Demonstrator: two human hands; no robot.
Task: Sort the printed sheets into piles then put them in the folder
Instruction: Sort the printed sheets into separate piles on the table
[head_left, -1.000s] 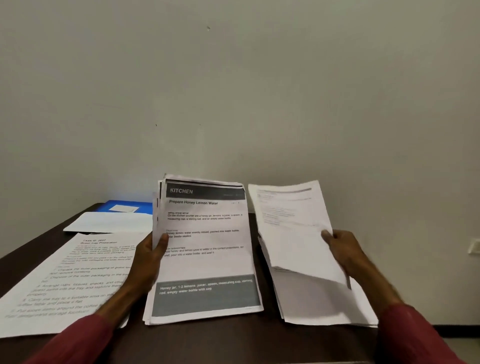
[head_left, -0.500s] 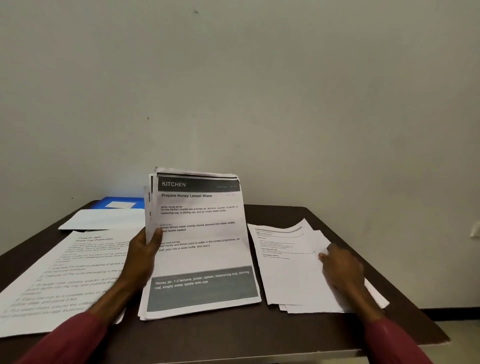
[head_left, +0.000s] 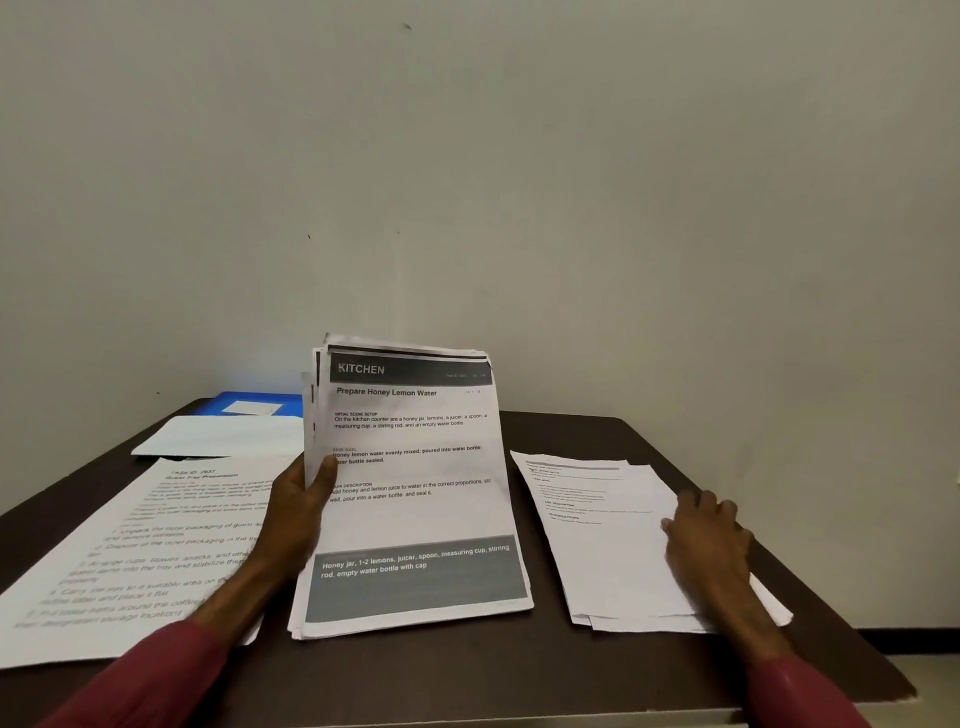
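Your right hand (head_left: 709, 535) has laid its white printed sheet (head_left: 587, 499) on the loose paper pile (head_left: 769, 610) beneath it, fingers flat, while your left hand (head_left: 298, 512) grips the grey-banded stack (head_left: 415, 493): one more sorted.

Top sheet of held stack (head_left: 415, 483) reads "KITCHEN", "Prepare Honey Lemon Water"; left sheet (head_left: 140, 551) headed "TASK ID: 2637", "Guest Tray Preparation".

One blue folder (head_left: 260, 402), one table (head_left: 467, 670), two hands (head_left: 298, 512) (head_left: 709, 538), four paper piles (head_left: 415, 467) (head_left: 597, 545) (head_left: 130, 545) (head_left: 223, 436).
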